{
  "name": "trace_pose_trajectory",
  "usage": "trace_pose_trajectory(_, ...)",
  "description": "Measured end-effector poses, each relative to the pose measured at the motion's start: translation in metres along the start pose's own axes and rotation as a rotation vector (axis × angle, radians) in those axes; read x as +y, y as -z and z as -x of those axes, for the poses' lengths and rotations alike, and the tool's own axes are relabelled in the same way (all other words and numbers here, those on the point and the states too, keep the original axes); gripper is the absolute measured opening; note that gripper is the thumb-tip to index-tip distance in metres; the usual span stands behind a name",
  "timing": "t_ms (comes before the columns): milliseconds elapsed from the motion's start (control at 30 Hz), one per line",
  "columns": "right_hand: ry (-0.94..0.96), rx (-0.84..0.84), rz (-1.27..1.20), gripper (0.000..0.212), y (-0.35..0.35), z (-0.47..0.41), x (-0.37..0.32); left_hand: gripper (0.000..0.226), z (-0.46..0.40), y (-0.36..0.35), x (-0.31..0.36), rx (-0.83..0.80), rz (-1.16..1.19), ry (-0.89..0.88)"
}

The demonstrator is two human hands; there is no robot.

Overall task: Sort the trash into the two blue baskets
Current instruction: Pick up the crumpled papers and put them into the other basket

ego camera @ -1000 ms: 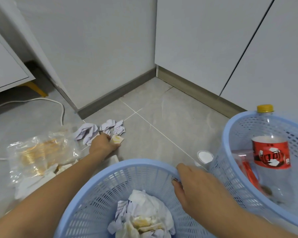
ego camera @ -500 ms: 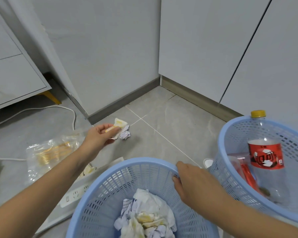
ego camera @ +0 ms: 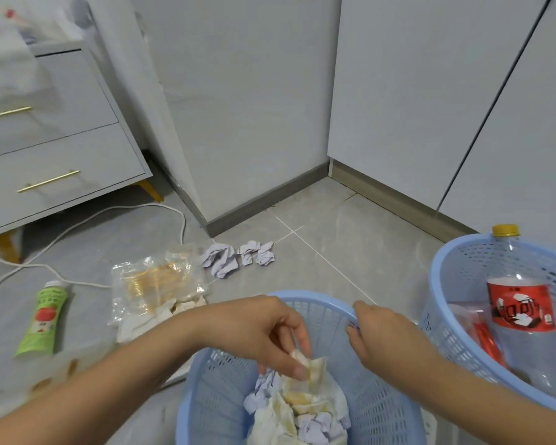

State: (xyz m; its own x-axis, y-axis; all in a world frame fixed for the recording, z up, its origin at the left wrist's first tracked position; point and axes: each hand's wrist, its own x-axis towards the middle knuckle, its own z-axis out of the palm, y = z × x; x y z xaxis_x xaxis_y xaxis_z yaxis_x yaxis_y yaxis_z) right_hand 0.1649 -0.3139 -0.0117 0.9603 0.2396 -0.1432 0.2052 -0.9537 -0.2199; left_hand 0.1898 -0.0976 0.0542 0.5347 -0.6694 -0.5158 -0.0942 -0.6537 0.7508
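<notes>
I see the near blue basket filled with crumpled paper, the far blue basket on the right holding a bottle. My right hand grips the near rim. My left hand pinches a stained tissue scrap above the pile. Paper balls lie on the floor.

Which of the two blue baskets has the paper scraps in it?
The near basket, whose rim the right hand grips, holds crumpled paper. The right-side basket holds a plastic bottle.
</notes>
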Motion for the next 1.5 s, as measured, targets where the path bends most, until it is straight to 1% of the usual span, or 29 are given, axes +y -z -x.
trace_pose_trajectory(33,0.000,0.002,-0.007,0.017,0.000,0.000,0.000,0.018,0.002,0.001,0.001,0.002,-0.011,0.015)
trace_pose_trajectory(67,-0.001,0.000,-0.011,0.017,0.000,0.000,0.001,0.017,0.003,0.004,0.001,0.047,-0.012,0.017)
trace_pose_trajectory(100,-0.002,0.000,-0.018,0.016,0.001,0.001,0.001,0.015,0.004,0.010,0.001,0.135,0.006,0.013)
trace_pose_trajectory(133,-0.007,-0.002,-0.027,0.016,0.001,0.001,0.001,0.012,0.004,0.018,-0.002,0.259,0.050,0.010)
trace_pose_trajectory(200,-0.020,-0.002,-0.037,0.016,0.001,0.001,0.002,0.012,-0.002,0.038,-0.016,0.529,0.218,0.034)
trace_pose_trajectory(233,-0.026,-0.004,-0.036,0.016,0.001,0.001,0.002,0.016,-0.008,0.050,-0.027,0.633,0.328,0.074)
trace_pose_trajectory(300,-0.030,-0.012,-0.045,0.017,0.001,0.001,0.002,0.025,-0.024,0.069,-0.061,0.775,0.521,0.213)
trace_pose_trajectory(400,-0.026,-0.018,-0.042,0.017,0.000,0.000,0.000,0.039,-0.047,0.083,-0.120,0.932,0.657,0.456)
trace_pose_trajectory(467,-0.033,-0.019,-0.048,0.018,-0.001,0.000,-0.001,0.047,-0.059,0.083,-0.153,0.990,0.697,0.556)
trace_pose_trajectory(533,-0.045,-0.046,-0.045,0.019,0.000,0.000,-0.003,0.046,-0.071,0.082,-0.176,1.050,0.696,0.577)
trace_pose_trajectory(567,-0.047,-0.057,-0.039,0.020,0.002,0.000,-0.003,0.040,-0.077,0.084,-0.185,1.091,0.655,0.560)
trace_pose_trajectory(600,-0.041,-0.059,-0.034,0.024,0.002,0.000,-0.004,0.035,-0.082,0.085,-0.192,1.121,0.565,0.552)
trace_pose_trajectory(667,-0.029,-0.066,-0.020,0.033,0.005,0.000,-0.005,0.038,-0.092,0.091,-0.200,1.107,0.256,0.582)
trace_pose_trajectory(700,-0.027,-0.070,-0.014,0.034,0.006,0.000,-0.005,0.043,-0.097,0.094,-0.201,1.073,0.093,0.620)
trace_pose_trajectory(767,-0.028,-0.064,-0.002,0.030,0.005,0.000,-0.006,0.049,-0.107,0.098,-0.204,1.003,-0.129,0.681)
trace_pose_trajectory(833,-0.027,-0.063,0.012,0.027,0.007,0.000,-0.007,0.056,-0.119,0.100,-0.210,0.970,-0.254,0.716)
trace_pose_trajectory(900,-0.026,-0.026,-0.002,0.033,0.007,0.000,-0.005,0.058,-0.131,0.100,-0.215,0.944,-0.328,0.740)
trace_pose_trajectory(967,-0.049,-0.031,-0.006,0.039,0.005,0.000,-0.004,0.058,-0.140,0.099,-0.219,0.921,-0.358,0.759)
trace_pose_trajectory(1033,-0.048,0.004,0.085,0.047,0.004,-0.003,-0.004,0.055,-0.145,0.100,-0.224,0.925,-0.365,0.758)
trace_pose_trajectory(1067,-0.076,-0.025,0.103,0.054,0.009,-0.002,-0.007,0.051,-0.145,0.101,-0.226,0.935,-0.360,0.753)
trace_pose_trajectory(1100,-0.084,-0.006,0.114,0.059,0.011,-0.002,-0.009,0.047,-0.146,0.102,-0.228,0.949,-0.360,0.743)
trace_pose_trajectory(1133,-0.079,0.033,0.115,0.062,0.008,-0.004,-0.007,0.043,-0.146,0.102,-0.231,0.962,-0.353,0.736)
trace_pose_trajectory(1233,-0.034,0.058,0.113,0.062,0.000,-0.004,-0.001,0.036,-0.144,0.101,-0.236,0.999,-0.347,0.704)
trace_pose_trajectory(1333,-0.027,0.005,0.076,0.051,0.003,-0.002,-0.005,0.045,-0.138,0.098,-0.237,1.069,-0.297,0.647)
trace_pose_trajectory(1400,-0.012,0.036,0.014,0.030,0.000,-0.004,-0.004,0.047,-0.134,0.095,-0.232,1.145,-0.180,0.566)
trace_pose_trajectory(1433,-0.010,0.017,-0.011,0.022,-0.002,-0.003,-0.002,0.044,-0.132,0.094,-0.228,1.179,-0.074,0.508)
trace_pose_trajectory(1500,0.002,-0.014,-0.030,0.018,0.001,-0.003,-0.003,0.033,-0.125,0.090,-0.219,1.204,0.243,0.366)
